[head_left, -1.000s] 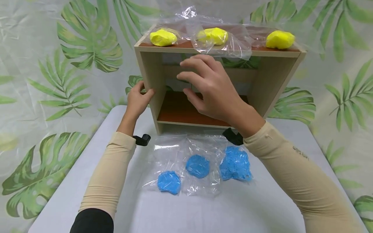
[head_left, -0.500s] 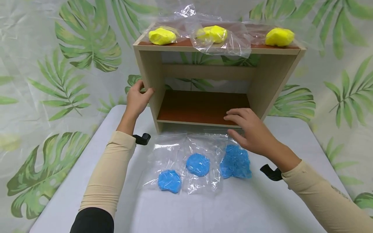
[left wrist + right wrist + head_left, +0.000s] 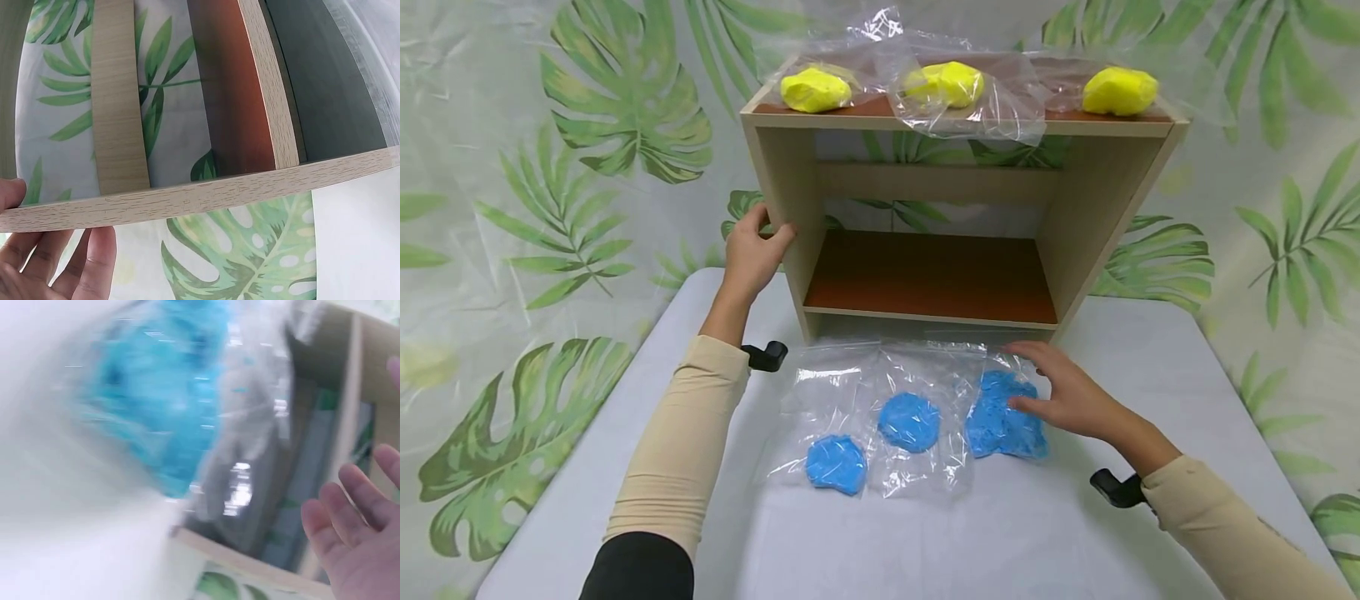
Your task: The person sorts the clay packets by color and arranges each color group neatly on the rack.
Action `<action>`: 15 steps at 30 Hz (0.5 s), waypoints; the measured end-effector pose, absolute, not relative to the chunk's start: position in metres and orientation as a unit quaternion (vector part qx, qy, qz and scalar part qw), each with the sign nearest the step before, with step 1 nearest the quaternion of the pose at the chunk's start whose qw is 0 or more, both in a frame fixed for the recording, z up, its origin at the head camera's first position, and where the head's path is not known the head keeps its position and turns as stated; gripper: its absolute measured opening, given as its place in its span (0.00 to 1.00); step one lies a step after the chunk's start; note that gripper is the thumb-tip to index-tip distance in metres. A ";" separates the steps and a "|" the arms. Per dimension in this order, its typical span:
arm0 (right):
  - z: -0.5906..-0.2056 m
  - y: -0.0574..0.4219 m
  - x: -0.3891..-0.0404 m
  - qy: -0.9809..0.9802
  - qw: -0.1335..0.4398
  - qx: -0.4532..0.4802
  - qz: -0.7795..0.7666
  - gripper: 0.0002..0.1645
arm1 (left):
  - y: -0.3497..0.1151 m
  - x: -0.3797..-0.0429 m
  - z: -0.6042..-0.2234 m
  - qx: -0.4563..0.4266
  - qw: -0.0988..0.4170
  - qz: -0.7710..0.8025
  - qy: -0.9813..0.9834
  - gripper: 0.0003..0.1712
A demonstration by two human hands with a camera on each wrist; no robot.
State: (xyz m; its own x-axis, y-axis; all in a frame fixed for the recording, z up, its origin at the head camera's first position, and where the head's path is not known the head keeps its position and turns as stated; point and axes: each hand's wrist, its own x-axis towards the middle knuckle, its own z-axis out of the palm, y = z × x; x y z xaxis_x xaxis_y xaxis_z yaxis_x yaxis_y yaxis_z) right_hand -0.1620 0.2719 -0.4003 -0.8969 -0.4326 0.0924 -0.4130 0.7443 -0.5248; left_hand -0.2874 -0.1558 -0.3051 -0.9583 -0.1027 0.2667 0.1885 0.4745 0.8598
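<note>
My left hand point(image 3: 754, 254) holds the left side panel of a small wooden shelf point(image 3: 928, 319). In the left wrist view its thumb lies on one side of the panel edge and its fingers point(image 3: 97, 262) on the other. Three clear plastic bags with blue clay-like lumps lie on the table in front of the shelf: a left lump point(image 3: 837, 465), a round middle lump point(image 3: 909, 422) and a ragged right lump point(image 3: 1000, 417). Over the right bag hovers my right hand point(image 3: 1071, 396), fingers spread, holding nothing. Whether it touches the plastic is unclear; the right wrist view is blurred.
On the shelf's top sit three bagged yellow lumps, a left one point(image 3: 815, 90), a middle one point(image 3: 951, 84) and a right one point(image 3: 1120, 92). A white cloth covers the table point(image 3: 850, 550). Behind stands a leaf-patterned curtain point(image 3: 497, 92).
My right hand has come down from in front of the shelf's upper part to the right blue bag. My left hand has kept its grip on the side panel.
</note>
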 end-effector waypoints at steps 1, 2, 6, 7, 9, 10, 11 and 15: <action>-0.406 0.273 -0.162 0.934 0.031 -0.224 -0.276 0.43 | -0.156 -0.287 -0.305 -0.025 0.143 -0.511 -0.847 0.25; -0.412 0.275 -0.162 0.935 0.043 -0.222 -0.273 0.44 | -0.156 -0.287 -0.306 -0.025 0.142 -0.511 -0.847 0.25; -0.435 0.279 -0.164 0.940 0.079 -0.219 -0.248 0.48 | -0.157 -0.288 -0.307 -0.025 0.141 -0.511 -0.847 0.25; -0.439 0.280 -0.165 0.941 0.084 -0.220 -0.243 0.49 | -0.157 -0.288 -0.307 -0.025 0.140 -0.512 -0.847 0.25; -0.447 0.281 -0.168 0.941 0.092 -0.224 -0.237 0.53 | -0.158 -0.288 -0.308 -0.024 0.141 -0.513 -0.846 0.25; -0.450 0.281 -0.169 0.940 0.096 -0.225 -0.237 0.54 | -0.158 -0.288 -0.308 -0.023 0.141 -0.514 -0.846 0.25; -0.453 0.282 -0.170 0.940 0.099 -0.225 -0.236 0.55 | -0.158 -0.289 -0.308 -0.023 0.142 -0.514 -0.846 0.25; -0.464 0.281 -0.173 0.946 0.099 -0.223 -0.214 0.58 | -0.159 -0.288 -0.306 -0.025 0.143 -0.512 -0.846 0.24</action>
